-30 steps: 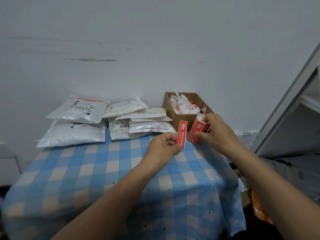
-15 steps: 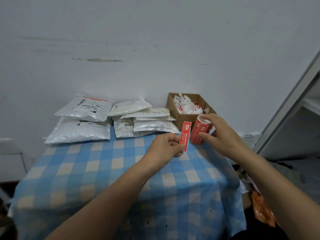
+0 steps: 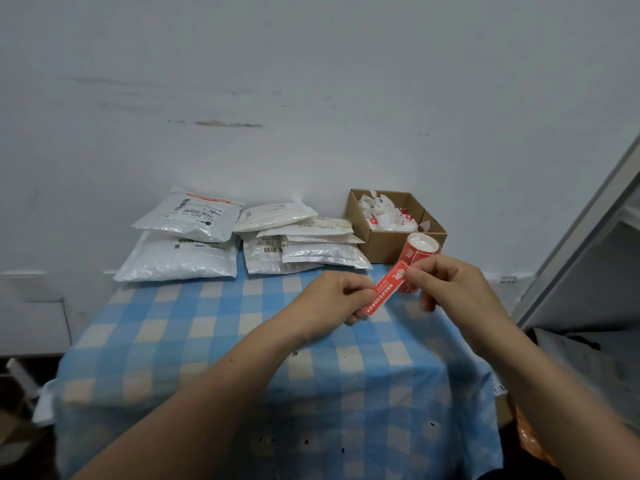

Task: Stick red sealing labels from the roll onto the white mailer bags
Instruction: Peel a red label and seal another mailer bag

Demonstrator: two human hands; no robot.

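1. Red paper stretched between two hands: your left hand [image 3: 332, 299] pinches the lower end of the red label [image 3: 382, 293] between thumb and curled fingers. Your right hand [image 3: 453, 289] pinches the upper end, and the strip hangs slantwise above the checked tablecloth [image 3: 207, 341].
2. Just behind your right fingertips sits the roll [image 3: 420, 252], tilted, with its white core showing. Whether the rest of that hand carries it cannot be told from this angle.
3. Expect the label to weigh almost nothing and to be thin and limp. One face is likely tacky, so it can fold onto itself or cling to skin. Hold it by the very ends, as you do now, and keep it taut so the middle lands first.
4. The white mailer bags [image 3: 183, 237] wait at the far edge of the table against the wall, with a second stack [image 3: 301, 251] beside them. Both are well apart from your hands.
5. Judge the bags as soft, puffy and glossy, and liable to slide on one another. Take one by an edge or corner, lay it flat on the cloth, and press the label where the film lies smoothest.
6. Beside the second stack a cardboard box [image 3: 388, 245] holds white and red paper scraps.
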